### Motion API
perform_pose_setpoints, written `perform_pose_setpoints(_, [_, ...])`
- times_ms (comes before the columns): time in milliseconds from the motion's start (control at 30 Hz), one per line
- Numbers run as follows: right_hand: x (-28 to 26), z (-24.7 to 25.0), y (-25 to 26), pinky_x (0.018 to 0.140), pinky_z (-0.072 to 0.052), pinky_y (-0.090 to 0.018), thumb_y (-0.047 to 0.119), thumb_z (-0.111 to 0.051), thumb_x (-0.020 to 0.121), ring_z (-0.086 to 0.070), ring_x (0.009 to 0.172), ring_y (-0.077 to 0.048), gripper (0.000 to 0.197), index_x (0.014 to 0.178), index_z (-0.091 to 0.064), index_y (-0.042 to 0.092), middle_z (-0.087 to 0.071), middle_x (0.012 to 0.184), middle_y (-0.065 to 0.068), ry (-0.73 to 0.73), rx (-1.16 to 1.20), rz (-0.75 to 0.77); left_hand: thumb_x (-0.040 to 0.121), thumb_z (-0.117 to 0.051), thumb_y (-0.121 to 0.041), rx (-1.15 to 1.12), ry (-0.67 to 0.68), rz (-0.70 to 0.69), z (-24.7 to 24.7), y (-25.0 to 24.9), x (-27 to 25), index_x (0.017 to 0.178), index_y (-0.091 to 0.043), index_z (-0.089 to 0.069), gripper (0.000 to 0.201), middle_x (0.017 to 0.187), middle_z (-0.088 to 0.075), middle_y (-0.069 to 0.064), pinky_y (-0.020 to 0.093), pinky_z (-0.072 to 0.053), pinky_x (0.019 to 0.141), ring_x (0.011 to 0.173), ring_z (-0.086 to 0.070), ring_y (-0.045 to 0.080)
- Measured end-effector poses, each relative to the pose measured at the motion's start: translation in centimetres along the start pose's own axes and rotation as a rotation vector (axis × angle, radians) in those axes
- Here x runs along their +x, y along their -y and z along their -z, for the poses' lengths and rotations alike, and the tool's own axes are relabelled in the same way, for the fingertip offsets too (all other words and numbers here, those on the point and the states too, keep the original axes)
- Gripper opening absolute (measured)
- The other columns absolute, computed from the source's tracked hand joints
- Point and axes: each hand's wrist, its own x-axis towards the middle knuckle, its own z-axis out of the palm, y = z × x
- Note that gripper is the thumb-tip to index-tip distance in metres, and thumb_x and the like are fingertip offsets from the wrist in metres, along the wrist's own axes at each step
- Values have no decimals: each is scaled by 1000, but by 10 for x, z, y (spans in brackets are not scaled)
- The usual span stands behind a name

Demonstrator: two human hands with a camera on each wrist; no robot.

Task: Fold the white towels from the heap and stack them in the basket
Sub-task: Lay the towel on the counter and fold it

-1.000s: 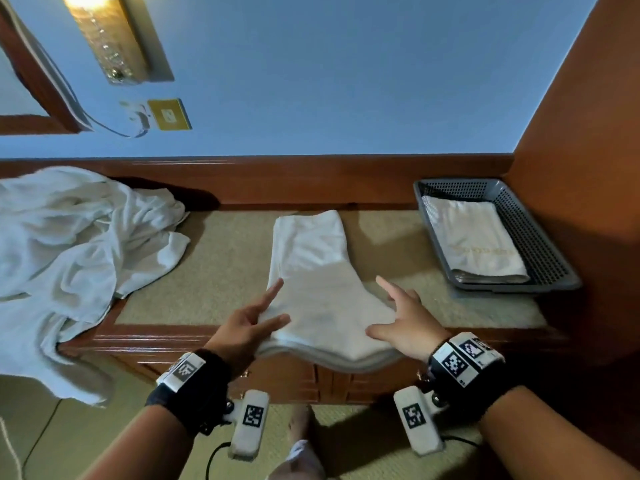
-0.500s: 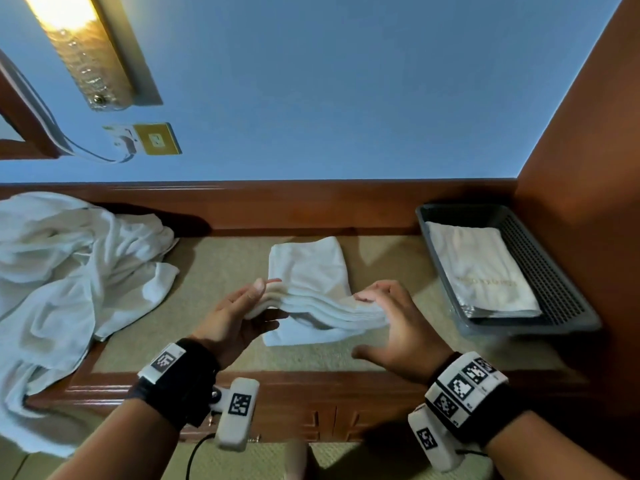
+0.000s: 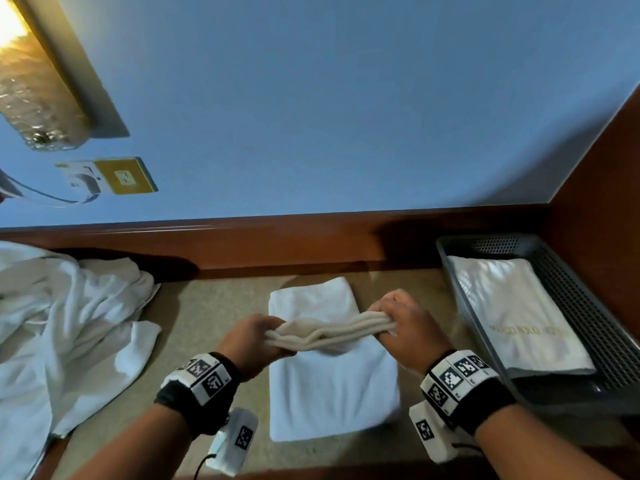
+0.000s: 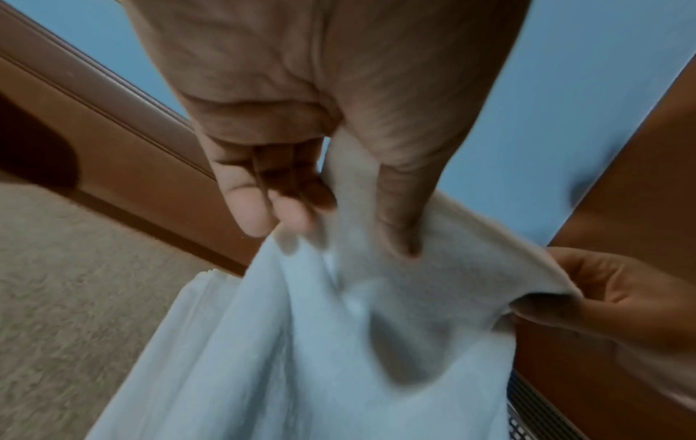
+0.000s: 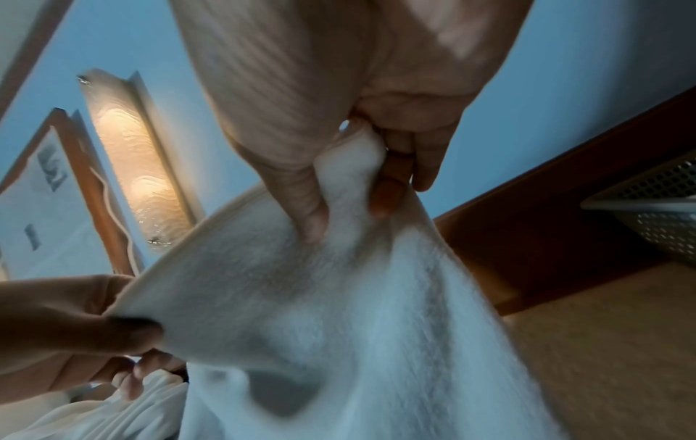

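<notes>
The left hand [image 3: 254, 336] and right hand [image 3: 403, 320] are each gripping an end of the white towel [image 3: 332, 386], lifting its folded edge above the desk [image 3: 214, 306]; the rest is lying flat. The basket [image 3: 588, 327] is sitting to the right, holding a folded towel [image 3: 512, 306]; the heap [image 3: 62, 323] is lying at the left.

Dim, motion-blurred; glaring wall lamp [image 3: 20, 64]

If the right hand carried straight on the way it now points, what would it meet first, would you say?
The right hand, gripping the near end of the towel, points away from the person toward the wooden ledge under the blue wall. Probably it meets the towel's far half first, then the ledge; depth is unclear.
</notes>
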Motion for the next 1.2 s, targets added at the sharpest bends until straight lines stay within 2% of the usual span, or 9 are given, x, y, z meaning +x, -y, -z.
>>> perform_pose_setpoints(167, [46, -26, -23, 68, -50, -32, 25, -70, 77, -57, 74, -6, 15, 90, -66, 30, -56, 88, 12, 33, 20, -120, 80, -76, -50, 39, -45, 42, 0, 34, 58, 84, -37, -69, 15, 107, -56, -13, 25, -48, 77, 92, -57, 11])
perform_pose_setpoints(300, [81, -44, -36, 57, -39, -21, 21, -75, 79, -53, 64, -4, 16, 80, -61, 29, -61, 72, 11, 63, 61, -288, 88, -72, -34, -139, 26, 132, -1, 53, 85, 86, -20, -74, 14, 78, -75, -1, 34, -53, 72, 72, -68, 14])
perform_pose_setpoints(467, [138, -68, -63, 55, -37, -15, 23, -74, 83, -57, 68, -11, 11, 83, -63, 25, -66, 75, 7, 200, 83, -452, 89, -72, -27, -407, -49, 320, -8, 76, 127, 93, -13, -72, 14, 78, -73, 3, 16, -49, 57, 68, -67, 14])
perform_pose_setpoints(667, [205, -112, -113, 53, -34, -15, 32, -68, 91, -51, 66, -11, 18, 82, -55, 23, -54, 72, 8, 421, 32, -613, 87, -73, -40, -397, -81, 524, -33, 121, 191, 88, -16, -71, 24, 81, -74, 6, 38, -57, 73, 78, -70, 26])
perform_pose_setpoints(733, [218, -130, -129, 63, -39, -20, 38, -64, 95, -58, 77, -13, 17, 94, -57, 23, -60, 88, 3, 463, 31, -716, 86, -70, -48, -365, -65, 599, -39, 135, 210, 89, -16, -71, 32, 84, -74, 7, 40, -56, 77, 80, -70, 27])
perform_pose_setpoints(833, [228, -155, -143, 95, -42, -30, 40, -60, 97, -57, 122, -27, 49, 136, -51, 12, -59, 135, -7, 496, 40, -860, 85, -70, -52, -266, -91, 687, -49, 153, 228, 89, -6, -67, 46, 83, -68, 17, 41, -53, 78, 82, -65, 37])
perform_pose_setpoints(900, [228, -166, -146, 92, -44, -32, 42, -63, 95, -60, 118, -30, 49, 131, -53, 11, -61, 131, -10, 459, 6, -877, 82, -72, -54, -216, -95, 719, -54, 158, 235, 82, -11, -56, 46, 73, -58, 12, 38, -49, 72, 75, -59, 34])
perform_pose_setpoints(1033, [216, -176, -152, 79, -52, -33, 48, -81, 76, -66, 91, -23, 54, 112, -57, 16, -68, 106, -4, 355, 150, -905, 70, -76, -65, -286, -8, 741, -59, 156, 236, 109, -20, -51, 65, 99, -66, -1, 33, -53, 77, 92, -66, 22])
perform_pose_setpoints(1200, [203, -146, -132, 79, -59, -36, 55, -78, 75, -73, 78, -19, 45, 99, -71, 18, -76, 89, 1, 486, 343, -946, 73, -82, -49, -563, 13, 674, -41, 130, 215, 104, -18, -72, 45, 94, -77, 1, 44, -58, 88, 90, -72, 24])
